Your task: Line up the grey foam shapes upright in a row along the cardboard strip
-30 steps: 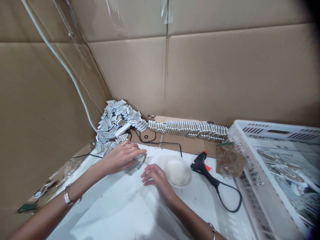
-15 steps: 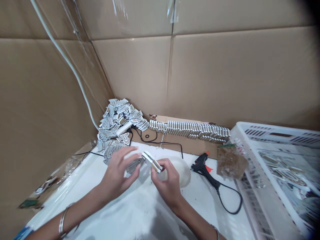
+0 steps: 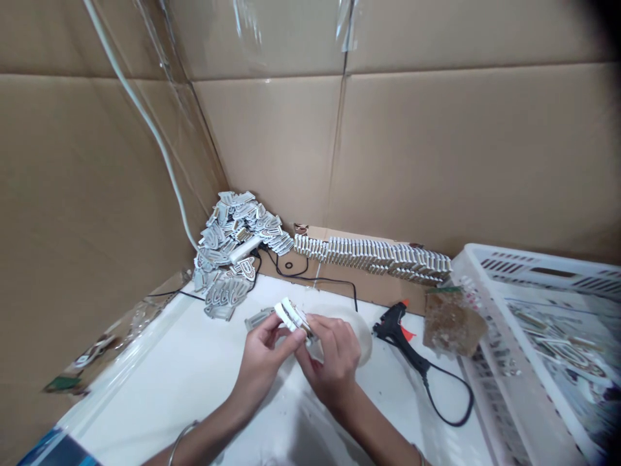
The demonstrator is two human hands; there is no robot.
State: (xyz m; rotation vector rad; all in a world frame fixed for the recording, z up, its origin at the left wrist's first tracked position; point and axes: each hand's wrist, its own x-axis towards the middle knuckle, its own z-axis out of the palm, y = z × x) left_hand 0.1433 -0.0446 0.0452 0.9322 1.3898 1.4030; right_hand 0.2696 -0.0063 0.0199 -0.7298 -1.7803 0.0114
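Note:
Above the white table (image 3: 194, 382), my left hand (image 3: 264, 362) and my right hand (image 3: 332, 359) meet, both pinched on a small stack of white card pieces (image 3: 292, 316) with brown edges. The stack sits tilted between my fingertips. A few more such pieces (image 3: 259, 318) lie flat on the table just left of the stack. A white bowl (image 3: 363, 333) stands right behind my right hand, partly hidden by it.
A heap of the same pieces (image 3: 237, 239) fills the back left corner; a long row of them (image 3: 373, 254) stands along the cardboard wall. A black glue gun (image 3: 395, 323) with its cord, a brown pad (image 3: 452, 321) and a white plastic crate (image 3: 538, 336) lie to the right.
My left hand has left the pieces on the table and come to the right hand. Both now hold the small stack, which was lifted off the table.

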